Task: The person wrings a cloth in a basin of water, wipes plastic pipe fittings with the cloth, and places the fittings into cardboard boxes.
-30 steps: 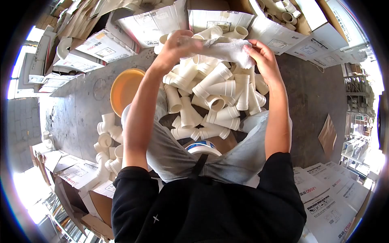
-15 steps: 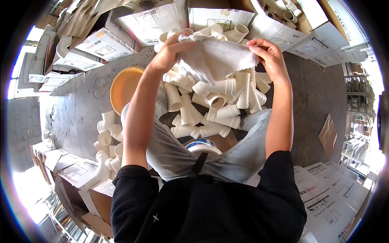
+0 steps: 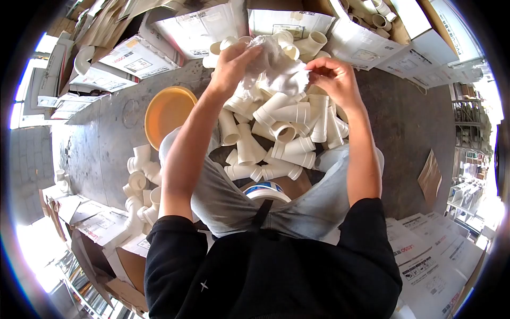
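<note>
A crumpled white cloth (image 3: pixel 273 66) hangs between my two hands, above a heap of cream plastic pipe fittings (image 3: pixel 287 114). My left hand (image 3: pixel 234 66) is closed around the cloth's left part. With thumb and fingertips, my right hand (image 3: pixel 332 77) pinches its right edge. Folds of the cloth cover some of the fittings behind it. Between my legs stands a white bucket (image 3: pixel 265 192) with a blue label, only its upper part showing.
An orange basin (image 3: pixel 164 114) stands on the floor left of the heap. More fittings (image 3: pixel 141 181) lie at the lower left. Cardboard boxes (image 3: pixel 289 24) line the far side, one (image 3: pixel 366 37) holding fittings. Flattened cartons (image 3: pixel 430 260) lie at the right.
The cloth was stretched wide between my hands and is now bunched up. My right hand has moved left, and my left hand has shifted slightly right.
</note>
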A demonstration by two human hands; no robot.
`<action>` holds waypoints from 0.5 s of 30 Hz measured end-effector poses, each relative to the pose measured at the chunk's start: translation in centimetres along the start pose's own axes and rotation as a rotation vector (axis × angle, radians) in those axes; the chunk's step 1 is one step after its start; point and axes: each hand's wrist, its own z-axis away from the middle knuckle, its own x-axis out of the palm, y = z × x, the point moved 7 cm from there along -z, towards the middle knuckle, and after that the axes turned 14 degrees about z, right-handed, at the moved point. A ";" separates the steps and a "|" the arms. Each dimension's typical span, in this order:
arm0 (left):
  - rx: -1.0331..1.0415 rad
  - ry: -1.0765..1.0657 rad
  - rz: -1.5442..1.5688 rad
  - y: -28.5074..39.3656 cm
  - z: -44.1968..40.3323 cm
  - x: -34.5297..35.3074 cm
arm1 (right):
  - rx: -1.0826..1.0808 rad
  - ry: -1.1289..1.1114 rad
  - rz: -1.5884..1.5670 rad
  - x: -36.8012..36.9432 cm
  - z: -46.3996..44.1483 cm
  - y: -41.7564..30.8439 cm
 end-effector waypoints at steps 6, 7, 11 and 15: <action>-0.015 -0.157 -0.191 -1.0 1.2 2.6 | -0.060 0.149 0.053 1.4 -0.5 -1.6; -0.007 -0.191 -0.217 -0.9 1.5 3.2 | -0.022 0.153 0.081 1.5 -0.4 -1.4; -0.031 -0.243 -0.224 -0.8 2.6 4.8 | 0.060 0.225 0.179 1.4 -0.3 -1.2; 0.102 -0.253 -0.392 0.3 3.8 6.8 | 0.026 0.267 0.368 1.2 -0.6 -1.3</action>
